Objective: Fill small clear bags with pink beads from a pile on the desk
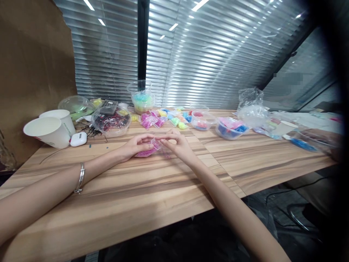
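A small clear plastic bag of magenta beads (148,151) is held just over the wooden table. My left hand (136,146) is closed on it, with the thumb along its upper part. A silver bangle circles my left wrist. My right hand (177,145) has its thumb and fingers brought together in a pinch at the bag's upper right corner, where the fingertips of both hands meet. Exactly how the right fingertips grip the plastic is too small to make out. Behind the hands lie several small bags of magenta beads (148,120).
Two paper cups (43,131), a white earphone case (79,139) and a clear bowl of dark strings (111,122) stand left. Stacked tubs (143,100) are at the back; a tub with blue bags (231,129) stands right. A person's arm (324,136) rests at far right.
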Motion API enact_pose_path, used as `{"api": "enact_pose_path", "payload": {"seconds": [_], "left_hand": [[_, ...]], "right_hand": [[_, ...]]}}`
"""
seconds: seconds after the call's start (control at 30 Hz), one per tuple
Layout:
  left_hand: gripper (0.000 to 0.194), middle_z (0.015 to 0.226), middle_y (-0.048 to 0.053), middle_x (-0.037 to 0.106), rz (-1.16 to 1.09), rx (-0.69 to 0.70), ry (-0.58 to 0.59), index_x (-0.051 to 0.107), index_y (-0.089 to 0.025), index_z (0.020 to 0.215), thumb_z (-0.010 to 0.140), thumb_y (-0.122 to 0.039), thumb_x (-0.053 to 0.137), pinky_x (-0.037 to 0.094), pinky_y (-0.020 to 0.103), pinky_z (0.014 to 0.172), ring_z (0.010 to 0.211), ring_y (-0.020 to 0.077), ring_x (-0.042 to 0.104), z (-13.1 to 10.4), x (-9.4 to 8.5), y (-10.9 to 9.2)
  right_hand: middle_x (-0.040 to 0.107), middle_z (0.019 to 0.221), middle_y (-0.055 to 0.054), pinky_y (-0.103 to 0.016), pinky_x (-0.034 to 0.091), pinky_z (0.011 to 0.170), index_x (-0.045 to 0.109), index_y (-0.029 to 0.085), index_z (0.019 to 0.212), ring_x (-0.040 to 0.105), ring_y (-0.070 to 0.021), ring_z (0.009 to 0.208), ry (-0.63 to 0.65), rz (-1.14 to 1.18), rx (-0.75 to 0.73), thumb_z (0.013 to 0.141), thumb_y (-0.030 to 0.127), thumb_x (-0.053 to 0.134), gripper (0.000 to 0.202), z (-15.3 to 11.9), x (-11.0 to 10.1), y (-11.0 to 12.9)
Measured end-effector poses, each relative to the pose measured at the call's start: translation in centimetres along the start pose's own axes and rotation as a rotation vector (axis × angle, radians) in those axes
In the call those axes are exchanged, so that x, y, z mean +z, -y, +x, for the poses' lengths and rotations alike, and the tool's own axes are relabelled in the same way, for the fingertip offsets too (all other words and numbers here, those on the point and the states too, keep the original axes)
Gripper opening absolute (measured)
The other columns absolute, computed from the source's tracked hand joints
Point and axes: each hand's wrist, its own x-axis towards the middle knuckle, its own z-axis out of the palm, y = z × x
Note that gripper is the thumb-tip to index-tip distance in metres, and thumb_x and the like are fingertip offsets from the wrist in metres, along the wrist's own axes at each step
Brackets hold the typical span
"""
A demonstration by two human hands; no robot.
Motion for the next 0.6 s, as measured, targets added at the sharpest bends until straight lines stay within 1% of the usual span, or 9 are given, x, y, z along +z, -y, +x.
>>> {"api": "enact_pose_path", "payload": {"seconds": [0.1, 0.17, 0.23, 0.27, 0.43, 0.53, 0.6], "left_hand": [[0.044, 0.116, 0.009, 0.062, -0.017, 0.017, -0.045, 0.060, -0.018, 0.112, 0.074, -0.038, 0.070, 0.043, 0.028, 0.088, 0.101, 0.0192, 0.059, 0.0, 0.1, 0.0], [0.043, 0.114, 0.009, 0.063, -0.031, 0.011, -0.075, 0.059, -0.018, 0.112, 0.075, -0.038, 0.070, 0.043, 0.027, 0.087, 0.100, 0.0186, 0.059, 0.0, 0.1, 0.0], [0.043, 0.115, 0.009, 0.062, -0.031, 0.008, -0.083, 0.060, -0.018, 0.111, 0.075, -0.038, 0.070, 0.042, 0.027, 0.088, 0.102, 0.0189, 0.058, 0.1, 0.1, 0.1], [0.043, 0.116, 0.009, 0.062, -0.027, 0.012, -0.080, 0.060, -0.018, 0.111, 0.074, -0.038, 0.070, 0.042, 0.028, 0.089, 0.103, 0.0192, 0.057, 0.1, 0.1, 0.1], [0.044, 0.114, 0.008, 0.062, -0.009, 0.021, -0.049, 0.060, -0.018, 0.110, 0.073, -0.038, 0.071, 0.042, 0.029, 0.091, 0.104, 0.0194, 0.056, 0.3, 0.1, 0.3], [0.046, 0.113, 0.008, 0.062, -0.003, -0.006, -0.018, 0.060, -0.018, 0.113, 0.072, -0.038, 0.072, 0.043, 0.028, 0.090, 0.101, 0.0184, 0.057, 0.2, 0.1, 0.3], [0.048, 0.112, 0.008, 0.062, -0.019, -0.033, -0.015, 0.059, -0.019, 0.114, 0.073, -0.039, 0.071, 0.045, 0.028, 0.086, 0.100, 0.0187, 0.058, 0.1, 0.0, 0.4]], "right_hand": [[0.069, 0.092, -0.004, -0.032, 0.045, 0.081, 0.072, 0.021, 0.093, 0.061, -0.0189, 0.090, -0.136, 0.120, 0.075, 0.085, 0.025, 0.061, 0.015, 0.2, 0.1, -1.1], [0.070, 0.094, -0.005, -0.032, 0.047, 0.080, 0.072, 0.019, 0.091, 0.063, -0.0189, 0.089, -0.157, 0.188, 0.127, 0.084, 0.024, 0.061, 0.014, 0.2, 0.2, -1.6], [0.070, 0.095, -0.005, -0.032, 0.048, 0.080, 0.072, 0.019, 0.090, 0.063, -0.0190, 0.090, -0.137, 0.200, 0.145, 0.083, 0.025, 0.063, 0.013, 0.1, 0.5, -1.4], [0.069, 0.096, -0.005, -0.031, 0.048, 0.080, 0.071, 0.019, 0.091, 0.063, -0.0188, 0.090, -0.125, 0.186, 0.130, 0.083, 0.026, 0.063, 0.013, 0.0, 0.6, -1.1], [0.067, 0.093, -0.004, -0.031, 0.046, 0.082, 0.071, 0.021, 0.093, 0.059, -0.0179, 0.089, -0.033, 0.050, -0.031, 0.083, 0.030, 0.066, 0.014, -0.4, 0.9, 0.6], [0.065, 0.090, -0.004, -0.031, 0.045, 0.083, 0.071, 0.021, 0.090, 0.058, -0.0180, 0.089, 0.013, 0.016, -0.075, 0.082, 0.030, 0.067, 0.013, -0.4, 0.8, 0.5], [0.063, 0.089, -0.004, -0.031, 0.045, 0.083, 0.072, 0.022, 0.090, 0.058, -0.0178, 0.089, 0.028, 0.012, -0.090, 0.083, 0.030, 0.066, 0.012, -0.4, 0.7, 0.2]]}}
